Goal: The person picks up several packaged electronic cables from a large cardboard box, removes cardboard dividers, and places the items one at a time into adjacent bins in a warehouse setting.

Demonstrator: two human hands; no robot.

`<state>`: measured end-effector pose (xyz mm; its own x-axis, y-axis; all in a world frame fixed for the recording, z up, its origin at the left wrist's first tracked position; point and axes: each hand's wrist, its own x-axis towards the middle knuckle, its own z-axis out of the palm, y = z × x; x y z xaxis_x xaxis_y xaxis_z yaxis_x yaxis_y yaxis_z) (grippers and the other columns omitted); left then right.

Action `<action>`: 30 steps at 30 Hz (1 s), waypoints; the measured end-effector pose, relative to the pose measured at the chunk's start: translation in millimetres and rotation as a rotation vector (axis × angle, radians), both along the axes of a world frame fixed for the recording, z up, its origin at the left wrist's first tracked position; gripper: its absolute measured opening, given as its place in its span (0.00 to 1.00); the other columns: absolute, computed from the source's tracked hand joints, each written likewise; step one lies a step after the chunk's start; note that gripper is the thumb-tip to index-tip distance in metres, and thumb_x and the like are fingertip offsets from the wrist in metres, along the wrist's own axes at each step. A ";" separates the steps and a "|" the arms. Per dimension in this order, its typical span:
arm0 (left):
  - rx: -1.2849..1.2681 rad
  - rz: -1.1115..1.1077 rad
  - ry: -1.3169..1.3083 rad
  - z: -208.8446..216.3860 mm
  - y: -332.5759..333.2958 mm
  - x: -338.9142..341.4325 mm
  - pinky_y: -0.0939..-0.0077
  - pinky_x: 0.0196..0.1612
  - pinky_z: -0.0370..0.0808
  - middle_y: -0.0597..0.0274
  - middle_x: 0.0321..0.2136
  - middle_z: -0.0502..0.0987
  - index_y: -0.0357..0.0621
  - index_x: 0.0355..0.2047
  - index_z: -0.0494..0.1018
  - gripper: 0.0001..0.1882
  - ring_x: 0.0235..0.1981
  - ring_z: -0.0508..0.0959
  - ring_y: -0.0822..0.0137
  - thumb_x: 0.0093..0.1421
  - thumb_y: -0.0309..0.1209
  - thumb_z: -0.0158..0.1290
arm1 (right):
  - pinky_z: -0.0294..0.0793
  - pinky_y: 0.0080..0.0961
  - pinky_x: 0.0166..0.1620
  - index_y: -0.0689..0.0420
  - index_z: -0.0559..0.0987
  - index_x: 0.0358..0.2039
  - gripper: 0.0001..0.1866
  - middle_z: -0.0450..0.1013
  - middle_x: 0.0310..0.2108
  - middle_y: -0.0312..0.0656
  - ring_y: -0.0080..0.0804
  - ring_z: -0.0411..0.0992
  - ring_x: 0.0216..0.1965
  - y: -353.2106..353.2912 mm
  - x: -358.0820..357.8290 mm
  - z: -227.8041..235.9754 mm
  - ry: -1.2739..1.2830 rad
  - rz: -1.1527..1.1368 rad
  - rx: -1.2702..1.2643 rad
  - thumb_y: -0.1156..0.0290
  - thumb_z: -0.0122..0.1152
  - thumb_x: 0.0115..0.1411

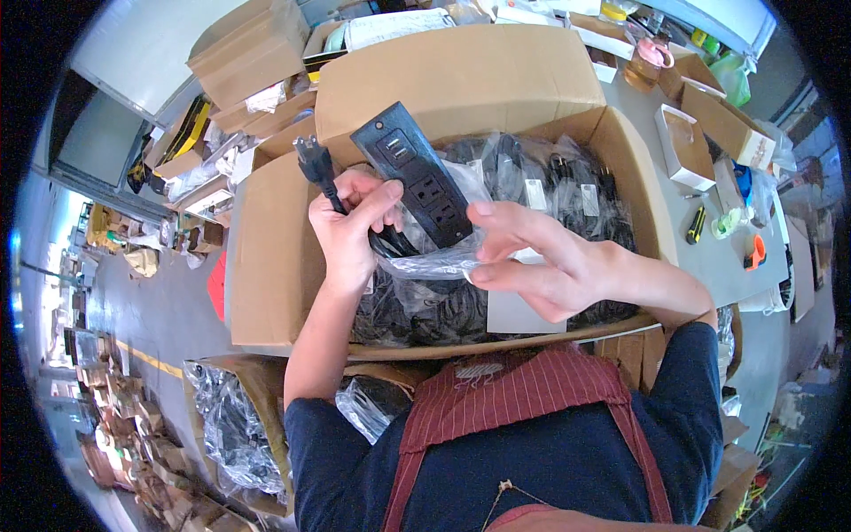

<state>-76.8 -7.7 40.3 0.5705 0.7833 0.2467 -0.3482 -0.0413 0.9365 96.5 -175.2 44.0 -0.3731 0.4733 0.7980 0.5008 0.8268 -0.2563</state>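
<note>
A black power strip (409,168) with sockets and USB ports is tilted above the open carton, its far end toward the upper left. My left hand (350,226) is closed on it near the middle and also holds its bundled black cord, with the plug (316,163) sticking up beside the strip. A clear plastic bag (434,264) hangs around the strip's near end. My right hand (554,266) pinches the bag's edge at that end, thumb and fingers close to the strip. Below, the cardboard carton (275,293) holds several bagged black corded units (567,199) with white labels.
A white card (523,315) lies on the carton's contents. To the right, the grey table bears a yellow-black cutter (697,225), an orange-handled tool (755,254), a small white box (684,146) and a pink-lidded jug (650,64). Another carton with bagged goods (235,434) stands at lower left.
</note>
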 end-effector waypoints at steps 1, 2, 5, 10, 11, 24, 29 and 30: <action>-0.002 0.014 -0.012 2.6 0.3 -0.8 0.79 0.20 0.69 0.65 0.14 0.70 0.36 0.21 0.72 0.08 0.14 0.69 0.75 0.53 0.18 0.60 | 0.77 0.26 0.35 0.70 0.74 0.52 0.24 0.52 0.64 0.61 0.37 0.72 0.35 -0.7 0.7 -0.7 0.003 0.001 0.019 0.91 0.51 0.53; -0.002 0.021 -0.019 3.1 1.4 -2.6 0.79 0.20 0.69 0.65 0.14 0.70 0.36 0.21 0.72 0.08 0.14 0.69 0.75 0.53 0.18 0.60 | 0.78 0.26 0.35 0.70 0.74 0.52 0.23 0.52 0.64 0.61 0.38 0.73 0.36 -1.3 1.3 -0.7 0.005 0.002 0.037 0.91 0.51 0.53; 0.022 0.013 -0.046 4.2 5.6 -7.6 0.79 0.20 0.70 0.65 0.14 0.70 0.37 0.20 0.72 0.08 0.14 0.69 0.75 0.53 0.19 0.60 | 0.79 0.27 0.37 0.70 0.74 0.51 0.25 0.52 0.64 0.62 0.40 0.74 0.37 -0.1 1.1 0.1 0.014 -0.001 0.050 0.93 0.51 0.50; 0.097 0.016 -0.009 2.5 8.6 -14.1 0.81 0.20 0.68 0.66 0.14 0.70 0.38 0.20 0.71 0.09 0.15 0.69 0.76 0.53 0.19 0.61 | 0.80 0.27 0.37 0.70 0.74 0.50 0.27 0.52 0.63 0.63 0.41 0.75 0.37 1.0 0.7 2.9 -0.003 -0.036 0.070 0.96 0.51 0.46; 0.097 0.015 -0.013 1.6 9.7 -13.2 0.81 0.20 0.68 0.66 0.14 0.70 0.38 0.20 0.71 0.09 0.15 0.69 0.76 0.53 0.19 0.61 | 0.80 0.27 0.36 0.70 0.74 0.50 0.27 0.52 0.63 0.64 0.41 0.75 0.36 1.3 2.3 4.9 -0.042 -0.069 0.075 0.96 0.51 0.46; 0.251 -0.299 0.378 -17.1 -11.2 3.8 0.82 0.26 0.70 0.66 0.21 0.76 0.37 0.27 0.75 0.05 0.22 0.74 0.79 0.58 0.23 0.59 | 0.79 0.32 0.41 0.71 0.74 0.51 0.26 0.50 0.64 0.67 0.39 0.75 0.36 -1.3 23.7 22.3 -0.133 -0.340 0.236 0.90 0.54 0.47; 0.690 -0.419 0.478 -1.9 -19.2 4.7 0.74 0.35 0.76 0.58 0.27 0.79 0.34 0.37 0.77 0.09 0.29 0.79 0.70 0.61 0.29 0.58 | 0.78 0.33 0.45 0.70 0.74 0.52 0.26 0.52 0.64 0.64 0.40 0.74 0.40 -3.0 36.7 24.3 -0.082 -0.396 0.232 0.90 0.51 0.49; 0.699 -0.428 0.482 -0.6 -20.5 3.9 0.74 0.35 0.76 0.58 0.27 0.79 0.34 0.37 0.77 0.09 0.29 0.79 0.70 0.61 0.29 0.58 | 0.78 0.33 0.46 0.70 0.73 0.52 0.27 0.52 0.64 0.64 0.41 0.74 0.42 -4.0 39.7 24.6 -0.077 -0.414 0.234 0.91 0.50 0.48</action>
